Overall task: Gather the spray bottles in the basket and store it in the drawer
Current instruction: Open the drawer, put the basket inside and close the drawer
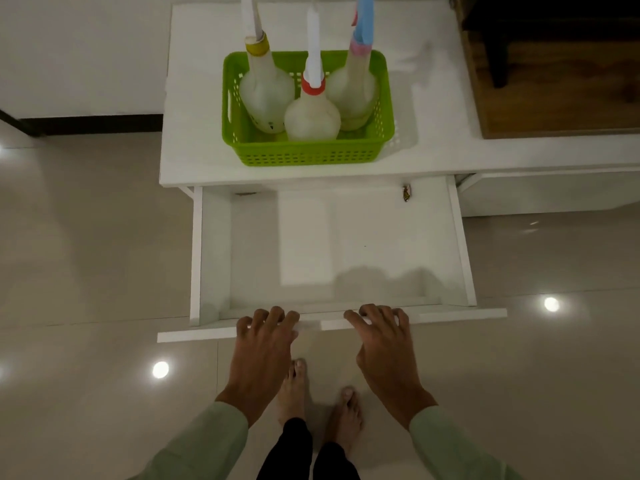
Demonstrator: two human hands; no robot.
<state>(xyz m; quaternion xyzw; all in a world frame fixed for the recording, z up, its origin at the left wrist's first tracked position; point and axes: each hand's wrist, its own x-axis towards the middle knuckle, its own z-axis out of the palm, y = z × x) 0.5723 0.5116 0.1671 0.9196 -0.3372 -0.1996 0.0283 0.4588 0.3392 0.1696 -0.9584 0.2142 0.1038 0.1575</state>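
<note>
A green plastic basket (304,155) stands on the white cabinet top (433,143). Three pale spray bottles stand upright inside it: one with a yellow collar (266,88) at the left, one with a red collar (312,116) in front, one with a pink collar and blue head (353,91) at the right. Below the cabinet top a white drawer (346,244) is pulled far out, and nothing lies in it. My left hand (263,344) and my right hand (384,341) both rest on the drawer's front panel (194,335), fingers curled over its top edge.
Glossy beige floor tiles surround the cabinet, with bright lamp reflections (160,369). My bare feet (318,393) stand just in front of the drawer. A dark wooden surface (554,81) lies at the upper right beyond the cabinet top. A small fitting (406,194) sits at the drawer's back right.
</note>
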